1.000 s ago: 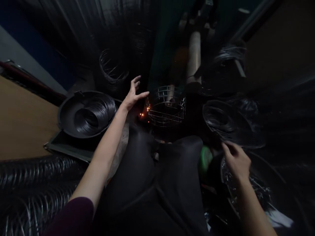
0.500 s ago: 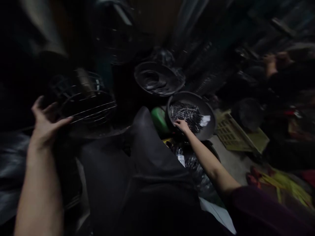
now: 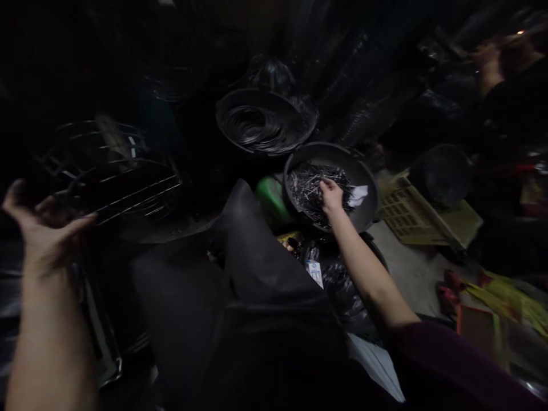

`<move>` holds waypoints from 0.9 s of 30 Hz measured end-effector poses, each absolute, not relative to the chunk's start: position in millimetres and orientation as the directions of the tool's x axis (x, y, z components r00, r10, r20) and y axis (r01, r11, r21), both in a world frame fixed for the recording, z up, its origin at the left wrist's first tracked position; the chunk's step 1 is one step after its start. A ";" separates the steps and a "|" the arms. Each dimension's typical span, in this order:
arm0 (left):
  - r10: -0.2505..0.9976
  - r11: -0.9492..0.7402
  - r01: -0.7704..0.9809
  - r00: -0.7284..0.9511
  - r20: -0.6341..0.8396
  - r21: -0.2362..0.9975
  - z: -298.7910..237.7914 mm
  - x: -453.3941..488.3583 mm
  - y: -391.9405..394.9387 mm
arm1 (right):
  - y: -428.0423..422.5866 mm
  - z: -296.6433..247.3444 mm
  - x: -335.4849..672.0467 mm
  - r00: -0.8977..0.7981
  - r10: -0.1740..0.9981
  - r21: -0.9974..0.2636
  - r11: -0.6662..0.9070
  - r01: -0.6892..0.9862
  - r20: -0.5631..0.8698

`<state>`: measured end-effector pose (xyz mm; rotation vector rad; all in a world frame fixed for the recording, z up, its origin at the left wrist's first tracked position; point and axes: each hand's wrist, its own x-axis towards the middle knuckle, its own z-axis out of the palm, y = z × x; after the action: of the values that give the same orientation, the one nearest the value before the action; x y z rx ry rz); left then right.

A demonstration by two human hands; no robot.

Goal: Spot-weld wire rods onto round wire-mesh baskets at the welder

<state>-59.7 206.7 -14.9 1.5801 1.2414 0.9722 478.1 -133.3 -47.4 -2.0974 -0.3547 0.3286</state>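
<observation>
At the left, my left hand [image 3: 49, 225] is open, its fingers spread and its thumb stretched toward a round metal wire frame [image 3: 124, 208]. Whether the thumb touches the wire I cannot tell in the dark. My right hand [image 3: 331, 197] reaches into a dark round basin [image 3: 363, 171], over a heap of short thin metal wires [image 3: 306, 185]. Its fingers are bent together on the heap; what is between them is too dark to make out. A white scrap of paper [image 3: 358, 195] lies in the basin beside this hand.
Behind stands another basin [image 3: 295, 111] with wire rings [image 3: 252, 125]. A green rounded object [image 3: 272, 197] is left of the nearer basin. To the right are a yellow plastic crate [image 3: 406, 214] and another person's hand [image 3: 488, 63]. A dark cloth [image 3: 252, 257] covers my lap.
My right hand has gone from the near left part of the wire heap to its middle. The view has shifted, and my left hand and the wire frame appear farther left.
</observation>
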 end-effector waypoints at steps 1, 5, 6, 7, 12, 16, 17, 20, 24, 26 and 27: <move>0.973 -0.144 0.259 0.214 0.089 0.955 -12.5 -58.2 203.7 | -129.3 -41.0 466.2 0.916 0.394 -0.877 -0.463 0.129 -0.073; 0.966 -0.168 0.186 0.225 0.124 0.968 -9.7 -49.7 191.5 | -105.9 -24.9 384.0 0.859 0.496 -0.941 -0.213 0.263 0.128; 0.963 -0.194 0.200 0.224 0.148 0.960 -10.4 -48.4 187.5 | -102.3 -25.1 358.2 0.829 0.537 -0.936 -0.188 0.298 0.155; 0.957 -0.229 0.220 0.228 0.178 0.948 -10.7 -47.7 182.1 | -101.1 -27.4 333.0 0.786 0.599 -0.930 -0.182 0.319 0.152; 0.915 -0.379 0.361 0.286 0.286 0.852 0.6 -47.8 135.9 | -113.0 -47.5 268.9 0.538 0.842 -0.910 -0.253 0.328 -0.039; 0.860 -0.501 0.431 0.343 0.377 0.750 22.2 -40.6 102.4 | -93.8 -1.8 267.4 0.410 0.903 -0.930 -0.252 0.267 -0.127; 0.836 -0.540 0.445 0.377 0.398 0.714 28.4 -37.0 97.2 | -82.9 17.9 263.1 0.323 0.934 -0.940 -0.239 0.244 -0.154; 0.760 -0.644 0.506 0.510 0.403 0.574 45.3 -22.7 86.9 | -41.4 68.7 239.9 -0.002 0.983 -0.937 -0.173 0.302 -0.182; 0.722 -0.688 0.566 0.600 0.345 0.454 56.9 -6.9 80.3 | 6.7 88.5 212.7 -0.161 0.981 -0.799 0.011 0.601 -0.108; 0.717 -0.693 0.561 0.603 0.351 0.452 58.0 -5.6 79.5 | 15.4 86.5 205.2 -0.187 0.982 -0.590 0.152 0.793 0.001; 0.720 -0.690 0.557 0.596 0.356 0.462 57.9 -6.7 79.7 | 15.7 85.3 202.3 -0.231 0.972 -0.456 0.223 0.861 0.040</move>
<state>-6.7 79.7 57.9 2.5244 1.0402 0.7616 202.3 15.7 85.3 -1.7104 -2.1854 0.4917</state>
